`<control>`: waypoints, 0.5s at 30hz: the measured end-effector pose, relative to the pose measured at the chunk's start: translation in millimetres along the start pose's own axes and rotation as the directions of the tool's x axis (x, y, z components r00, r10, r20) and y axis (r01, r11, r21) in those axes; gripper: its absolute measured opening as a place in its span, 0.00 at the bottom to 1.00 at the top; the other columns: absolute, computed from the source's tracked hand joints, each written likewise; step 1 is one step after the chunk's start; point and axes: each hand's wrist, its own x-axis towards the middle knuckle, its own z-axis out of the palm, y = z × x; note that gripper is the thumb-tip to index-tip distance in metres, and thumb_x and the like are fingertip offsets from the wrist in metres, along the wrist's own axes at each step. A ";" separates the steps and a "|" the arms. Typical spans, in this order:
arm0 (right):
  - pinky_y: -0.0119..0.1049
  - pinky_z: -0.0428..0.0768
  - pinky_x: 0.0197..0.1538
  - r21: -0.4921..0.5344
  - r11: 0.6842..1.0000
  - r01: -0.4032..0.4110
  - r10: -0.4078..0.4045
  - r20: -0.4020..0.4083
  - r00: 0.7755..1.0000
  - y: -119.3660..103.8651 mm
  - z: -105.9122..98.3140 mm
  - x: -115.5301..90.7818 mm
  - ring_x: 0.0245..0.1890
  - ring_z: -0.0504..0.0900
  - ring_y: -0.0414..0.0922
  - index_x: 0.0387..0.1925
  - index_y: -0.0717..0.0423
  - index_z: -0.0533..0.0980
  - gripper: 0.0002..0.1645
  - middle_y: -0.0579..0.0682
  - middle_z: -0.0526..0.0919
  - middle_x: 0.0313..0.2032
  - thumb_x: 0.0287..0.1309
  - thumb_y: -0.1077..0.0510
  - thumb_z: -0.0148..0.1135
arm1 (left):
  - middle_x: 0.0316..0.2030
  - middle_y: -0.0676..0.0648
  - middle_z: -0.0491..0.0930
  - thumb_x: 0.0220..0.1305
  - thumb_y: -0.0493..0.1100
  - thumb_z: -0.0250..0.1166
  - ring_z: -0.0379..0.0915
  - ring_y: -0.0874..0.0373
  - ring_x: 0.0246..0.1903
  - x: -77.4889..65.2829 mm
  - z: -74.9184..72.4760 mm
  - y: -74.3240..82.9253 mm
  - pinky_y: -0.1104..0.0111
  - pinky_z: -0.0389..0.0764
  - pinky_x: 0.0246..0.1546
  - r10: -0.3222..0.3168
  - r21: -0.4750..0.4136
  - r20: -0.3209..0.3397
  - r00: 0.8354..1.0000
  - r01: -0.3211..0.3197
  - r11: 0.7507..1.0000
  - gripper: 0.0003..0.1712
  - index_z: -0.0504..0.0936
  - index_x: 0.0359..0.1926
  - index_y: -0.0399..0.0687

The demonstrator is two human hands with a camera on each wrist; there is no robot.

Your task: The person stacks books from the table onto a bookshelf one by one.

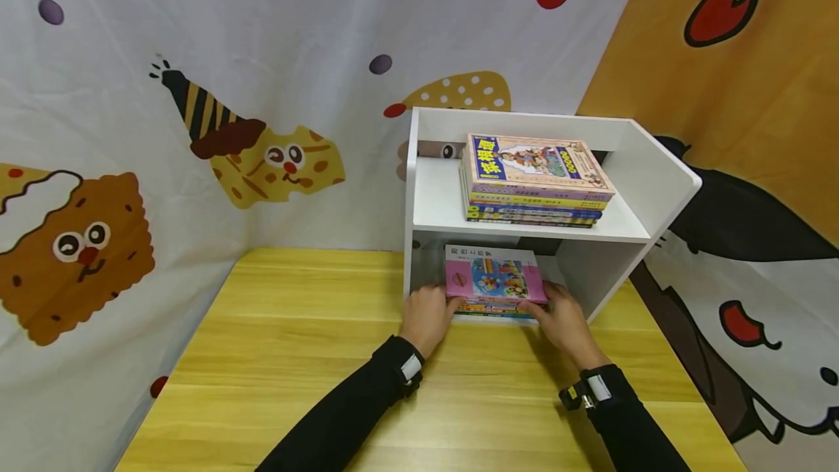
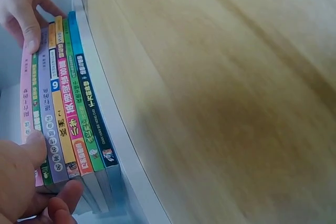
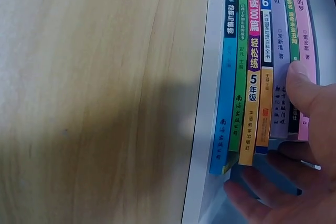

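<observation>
A stack of several paperback books lies flat on the lower shelf of a small white shelf unit, with a pink-and-white book on top. My left hand holds the stack's left end; in the left wrist view its thumb presses the upper spines and its fingers bend around the corner. At the right end, my right hand grips the stack too. Its thumb lies across the green book's spine, with the other fingers around the books' ends. The spines face me, uneven at the ends.
Another stack of books sits on the upper shelf, close above the lower one. White side panels flank the lower compartment. The unit stands on a wood-grain table, against a cartoon-printed cloth.
</observation>
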 end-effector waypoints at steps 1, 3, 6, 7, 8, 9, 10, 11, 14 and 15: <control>0.70 0.77 0.72 0.001 1.000 -0.002 0.002 0.001 1.000 0.4 -0.2 0.1 0.71 0.76 0.72 0.77 0.65 0.72 0.44 0.73 0.74 0.73 0.76 0.40 0.70 | 0.15 0.56 0.71 0.71 0.64 0.75 0.73 0.62 0.16 0.2 -0.2 0.3 0.68 0.70 0.15 0.002 0.000 0.002 1.000 -0.002 1.000 0.27 0.87 0.25 0.49; 0.69 0.80 0.68 0.002 1.000 -0.001 0.001 -0.003 1.000 1.4 0.0 -0.2 0.68 0.79 0.71 0.76 0.65 0.73 0.43 0.72 0.75 0.71 0.76 0.40 0.70 | 0.15 0.56 0.71 0.72 0.64 0.75 0.72 0.62 0.16 -0.1 -0.2 0.0 0.68 0.70 0.15 0.009 -0.007 0.005 1.000 -0.009 1.000 0.27 0.87 0.25 0.49; 0.66 0.84 0.62 0.013 1.000 0.009 -0.009 -0.020 1.000 3.1 -0.3 -2.4 0.62 0.83 0.68 0.73 0.65 0.76 0.39 0.71 0.79 0.67 0.76 0.41 0.70 | 0.15 0.55 0.72 0.74 0.61 0.74 0.73 0.62 0.16 -3.3 -2.4 -1.9 0.69 0.69 0.16 0.018 -0.032 0.005 1.000 -0.018 0.999 0.26 0.85 0.24 0.49; 0.65 0.86 0.60 0.020 1.000 0.018 -0.017 -0.030 0.999 3.1 -0.7 -4.5 0.61 0.84 0.67 0.72 0.65 0.77 0.37 0.71 0.80 0.65 0.77 0.43 0.70 | 0.15 0.55 0.73 0.75 0.58 0.74 0.73 0.62 0.16 -5.8 -3.8 -3.2 0.70 0.69 0.16 0.021 -0.046 0.002 1.000 -0.021 0.999 0.26 0.84 0.23 0.50; 0.64 0.87 0.59 0.021 0.999 0.029 -0.028 -0.045 0.999 2.7 -1.3 -7.2 0.59 0.85 0.67 0.71 0.66 0.78 0.34 0.71 0.81 0.64 0.77 0.45 0.70 | 0.15 0.55 0.74 0.75 0.56 0.74 0.74 0.62 0.16 -8.8 -5.6 -4.7 0.70 0.69 0.16 0.022 -0.061 -0.006 1.000 -0.022 0.998 0.25 0.82 0.22 0.51; 0.64 0.87 0.58 0.016 0.999 0.037 -0.036 -0.064 0.997 1.5 -2.6 -10.8 0.58 0.86 0.67 0.69 0.67 0.79 0.32 0.72 0.83 0.62 0.78 0.49 0.70 | 0.15 0.54 0.74 0.76 0.54 0.73 0.74 0.62 0.16 -12.1 -8.5 -6.3 0.70 0.68 0.17 0.019 -0.081 -0.009 1.000 -0.019 0.996 0.25 0.81 0.21 0.52; 0.64 0.88 0.56 0.005 0.999 0.046 -0.046 -0.083 0.995 -0.6 -4.3 -14.9 0.57 0.87 0.68 0.67 0.69 0.80 0.29 0.72 0.84 0.61 0.77 0.51 0.70 | 0.15 0.55 0.73 0.77 0.52 0.73 0.73 0.62 0.16 -15.8 -12.3 -7.8 0.70 0.68 0.17 0.016 -0.102 -0.012 1.000 -0.017 0.995 0.26 0.79 0.20 0.53; 0.65 0.88 0.55 -0.016 0.998 0.061 -0.063 -0.103 0.993 -3.9 -6.3 -19.5 0.55 0.88 0.68 0.65 0.70 0.82 0.27 0.73 0.85 0.59 0.77 0.54 0.70 | 0.14 0.55 0.72 0.78 0.50 0.72 0.72 0.62 0.16 -19.9 -16.9 -9.2 0.70 0.67 0.17 0.015 -0.118 -0.013 1.000 -0.016 0.993 0.27 0.78 0.19 0.54; 0.63 0.89 0.49 -0.128 0.986 0.109 -0.126 -0.135 0.983 -18.9 -15.3 -35.2 0.47 0.90 0.66 0.60 0.71 0.85 0.21 0.71 0.89 0.52 0.75 0.58 0.70 | 0.13 0.58 0.67 0.79 0.48 0.70 0.65 0.65 0.15 -31.9 -38.3 -13.4 0.71 0.63 0.17 0.008 -0.150 -0.010 1.000 -0.009 0.989 0.28 0.74 0.17 0.57; 0.62 0.89 0.46 -0.159 0.979 0.127 -0.150 -0.140 0.979 -25.6 -19.2 -40.5 0.43 0.90 0.64 0.58 0.71 0.85 0.20 0.70 0.90 0.50 0.74 0.59 0.71 | 0.13 0.58 0.65 0.80 0.48 0.69 0.62 0.66 0.14 -35.2 -48.7 -14.5 0.72 0.61 0.16 0.006 -0.154 -0.004 1.000 -0.006 0.988 0.29 0.74 0.17 0.57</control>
